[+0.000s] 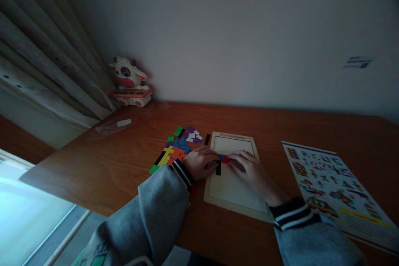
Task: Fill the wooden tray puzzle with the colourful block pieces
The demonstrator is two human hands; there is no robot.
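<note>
A wooden-framed board (pixel 237 212) with a pale inside lies on the table. Over its left part, my left hand (pixel 202 163) has its fingers curled beside a blue piece (pixel 222 156) and a black piece (pixel 218 169). My right hand (pixel 249 172) reaches in from the right, its fingertips pinched on a red piece (pixel 225 160) that touches the blue one. Whether my left fingers grip anything is hidden. Left of the board, many coloured pieces (pixel 176 153) lie in a group, partly behind my left hand and sleeve.
A printed pattern sheet (pixel 336 191) lies at the right on the wooden table (pixel 124 166). A cow-shaped toy (pixel 129 81) stands at the back left near the curtain. Clear plastic with a white label (pixel 124 123) lies in front of it.
</note>
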